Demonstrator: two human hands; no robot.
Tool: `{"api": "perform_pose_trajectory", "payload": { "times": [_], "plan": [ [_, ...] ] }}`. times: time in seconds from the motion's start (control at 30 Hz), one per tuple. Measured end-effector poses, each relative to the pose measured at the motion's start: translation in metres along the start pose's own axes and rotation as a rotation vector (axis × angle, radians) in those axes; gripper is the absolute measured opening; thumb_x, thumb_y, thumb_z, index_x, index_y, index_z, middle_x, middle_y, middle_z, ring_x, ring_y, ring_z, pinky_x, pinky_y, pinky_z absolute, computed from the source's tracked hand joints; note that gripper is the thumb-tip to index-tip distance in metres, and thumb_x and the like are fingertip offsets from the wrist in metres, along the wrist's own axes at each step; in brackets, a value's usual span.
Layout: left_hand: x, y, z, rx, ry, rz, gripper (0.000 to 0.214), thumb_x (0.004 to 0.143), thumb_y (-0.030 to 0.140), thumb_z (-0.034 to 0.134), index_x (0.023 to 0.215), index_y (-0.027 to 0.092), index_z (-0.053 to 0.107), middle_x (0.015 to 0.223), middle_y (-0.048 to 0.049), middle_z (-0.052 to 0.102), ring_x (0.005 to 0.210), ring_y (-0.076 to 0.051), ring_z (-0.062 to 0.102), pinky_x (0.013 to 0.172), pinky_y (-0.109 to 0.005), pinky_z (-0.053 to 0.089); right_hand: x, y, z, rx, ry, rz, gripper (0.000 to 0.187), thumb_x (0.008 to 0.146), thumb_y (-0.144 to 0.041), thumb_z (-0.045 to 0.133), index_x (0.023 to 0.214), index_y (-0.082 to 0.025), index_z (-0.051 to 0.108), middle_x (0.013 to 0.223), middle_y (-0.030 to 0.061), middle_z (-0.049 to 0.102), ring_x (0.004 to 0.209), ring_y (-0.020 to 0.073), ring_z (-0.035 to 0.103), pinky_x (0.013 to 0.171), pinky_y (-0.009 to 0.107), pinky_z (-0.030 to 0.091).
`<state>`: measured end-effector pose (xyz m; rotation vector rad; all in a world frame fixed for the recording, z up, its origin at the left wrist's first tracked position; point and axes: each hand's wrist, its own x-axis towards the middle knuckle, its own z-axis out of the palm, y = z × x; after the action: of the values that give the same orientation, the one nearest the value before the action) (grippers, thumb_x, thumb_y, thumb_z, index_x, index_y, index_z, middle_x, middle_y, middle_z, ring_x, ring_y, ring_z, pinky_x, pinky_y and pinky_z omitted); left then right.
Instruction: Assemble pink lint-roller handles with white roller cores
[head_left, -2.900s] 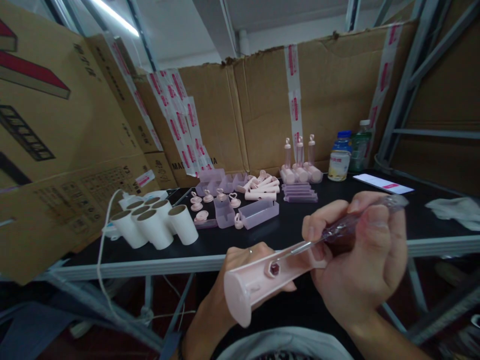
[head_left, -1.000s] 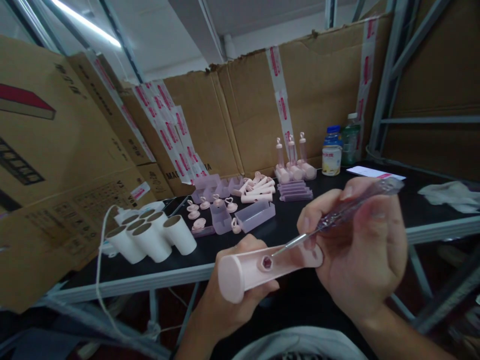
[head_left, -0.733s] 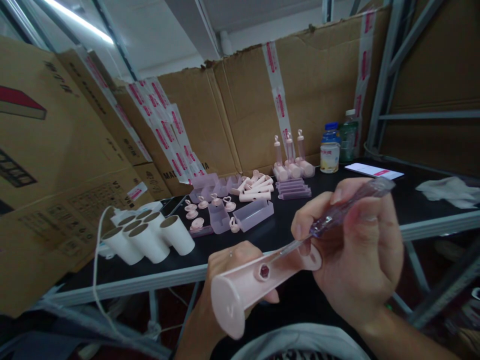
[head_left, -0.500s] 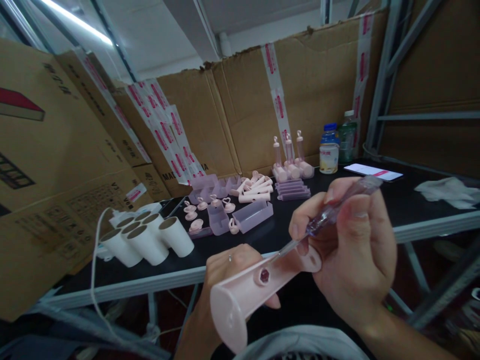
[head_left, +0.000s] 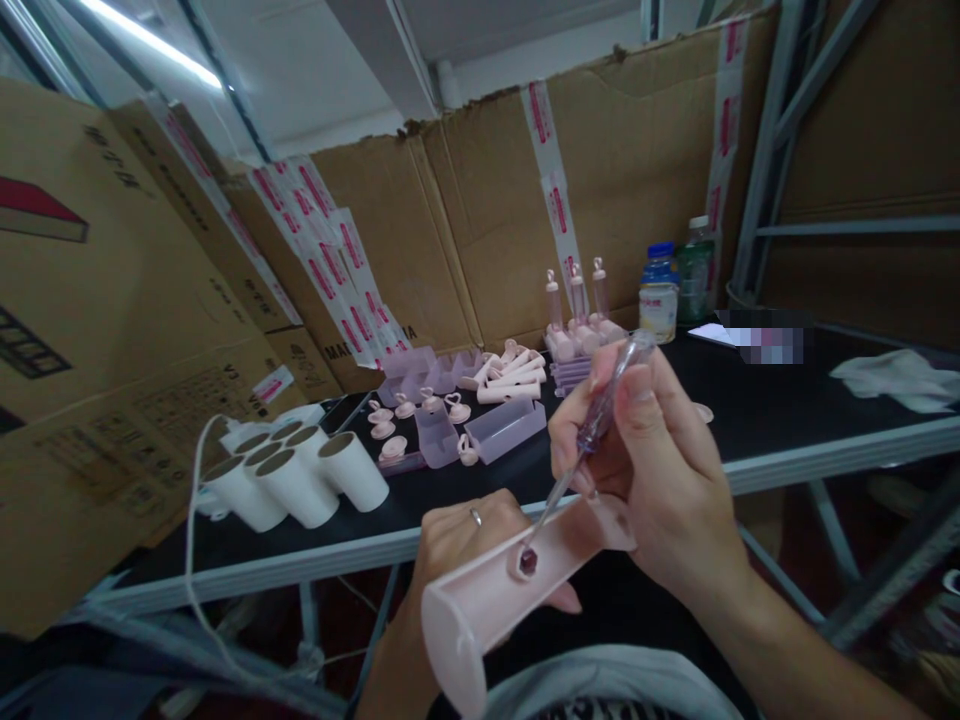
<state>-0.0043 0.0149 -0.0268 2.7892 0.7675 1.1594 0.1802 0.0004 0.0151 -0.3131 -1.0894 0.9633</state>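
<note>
Several white tubes (head_left: pixel 304 490) are stood at approx. 8 o'clock of the view, on the black tabletop (head_left: pixel 409 508). At 6 o'clock the pink holder (head_left: pixel 551 567), an open half-round trough, is gripped from beneath by the L hand (head_left: pixel 465 535), fingers wrapped round its back; its closed end is aimed at 8 o'clock, the other at 2. Prob. light, stiff plastic, smooth so a bit slippery; best held round the curved back, w/ the thin rims left unsqueezed. At 4 o'clock the screwdriver (head_left: pixel 598 412) is pinched by its clear handle betw. thumb & fingers of the R hand (head_left: pixel 664 480), shaft slanted to 7 o'clock, tip at the hex recess (head_left: pixel 527 562); whether contact is made can't be told. Holder's far end is partly hidden by the R hand, most L fingers by the holder; the recess's dark interior is hard to make out. At 3 o'clock a flat bright thing (head_left: pixel 711 335) is part blurred out.
</note>
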Motion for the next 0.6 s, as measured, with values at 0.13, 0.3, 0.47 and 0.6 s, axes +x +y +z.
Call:
{"api": "perform_pose_trajectory", "payload": {
  "times": [0.13, 0.3, 0.47, 0.6],
  "plan": [
    [-0.0035, -0.005, 0.0017, 0.092, -0.007, 0.025, 0.041, 0.097, 0.05, 0.067, 0.065, 0.023, 0.066, 0.06, 0.0033, 0.064, 0.05, -0.011, 0.058, 0.053, -0.027, 0.041, 0.0024, 0.0022, -0.0009, 0.101, -0.037, 0.088, 0.021, 0.108, -0.048, 0.049, 0.099, -0.029, 0.049, 0.07, -0.0053, 0.058, 0.045, 0.0079, 0.047, 0.037, 0.02, 0.036],
    [-0.0031, -0.0088, 0.0028, 0.221, -0.063, 0.003, 0.041, 0.089, 0.055, 0.075, 0.064, 0.024, 0.065, 0.06, 0.0029, 0.062, 0.049, -0.014, 0.054, 0.052, -0.03, 0.038, 0.0029, 0.0035, -0.0004, 0.166, -0.05, 0.129, 0.02, 0.108, -0.048, 0.049, 0.1, -0.03, 0.049, 0.071, -0.0063, 0.058, 0.039, 0.0061, 0.042, 0.031, 0.018, 0.029],
    [-0.0047, -0.0085, -0.0009, 0.114, -0.057, -0.021, 0.041, 0.096, 0.04, 0.07, 0.061, 0.022, 0.057, 0.055, 0.0045, 0.057, 0.046, -0.011, 0.049, 0.05, -0.029, 0.035, 0.0004, 0.0047, 0.0015, 0.119, -0.03, 0.097, 0.02, 0.108, -0.048, 0.049, 0.1, -0.03, 0.05, 0.07, -0.0059, 0.058, 0.041, 0.0064, 0.045, 0.034, 0.017, 0.035],
    [-0.0108, -0.0056, -0.0034, 0.084, -0.072, -0.124, 0.041, 0.093, 0.048, 0.072, 0.064, 0.022, 0.06, 0.059, 0.0026, 0.062, 0.052, -0.014, 0.056, 0.056, -0.03, 0.04, -0.0019, 0.0086, 0.0047, 0.107, -0.041, 0.105, 0.021, 0.108, -0.049, 0.049, 0.1, -0.03, 0.052, 0.073, -0.0054, 0.061, 0.041, 0.0072, 0.047, 0.036, 0.019, 0.038]
  ]
}}
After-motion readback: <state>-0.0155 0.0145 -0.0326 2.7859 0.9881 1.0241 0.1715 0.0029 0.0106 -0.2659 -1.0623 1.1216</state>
